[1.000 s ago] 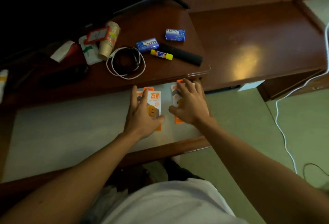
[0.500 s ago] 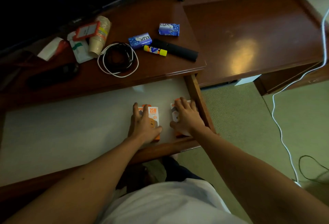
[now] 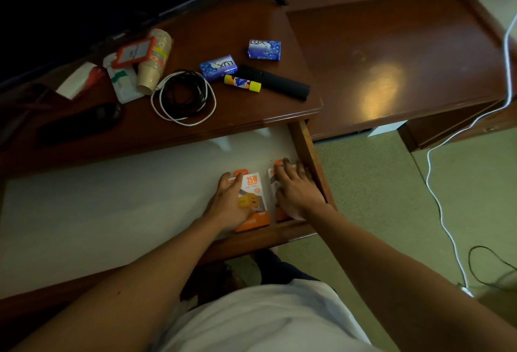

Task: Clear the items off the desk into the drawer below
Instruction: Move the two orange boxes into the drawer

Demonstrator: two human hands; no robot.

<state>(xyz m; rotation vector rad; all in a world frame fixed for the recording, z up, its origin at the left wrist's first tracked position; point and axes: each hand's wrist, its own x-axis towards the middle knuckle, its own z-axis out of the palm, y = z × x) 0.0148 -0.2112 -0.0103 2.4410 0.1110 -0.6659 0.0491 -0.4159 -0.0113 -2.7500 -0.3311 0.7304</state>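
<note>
Dark reddish wood forms the glossy counter (image 3: 251,111), with pale green carpet (image 3: 377,184) to its right in a dim room. On the counter's shadowed far left, a dark flat object (image 3: 81,122) is hard to identify. The open white-lined drawer (image 3: 112,206) below holds two orange-and-white charger boxes at its near right corner. The left hand (image 3: 229,206) lies flat on the left box (image 3: 253,200); the right hand (image 3: 298,192), fingers straight, covers most of the right box (image 3: 279,216). Two blue soap packets (image 3: 218,67) remain on the counter.
</note>
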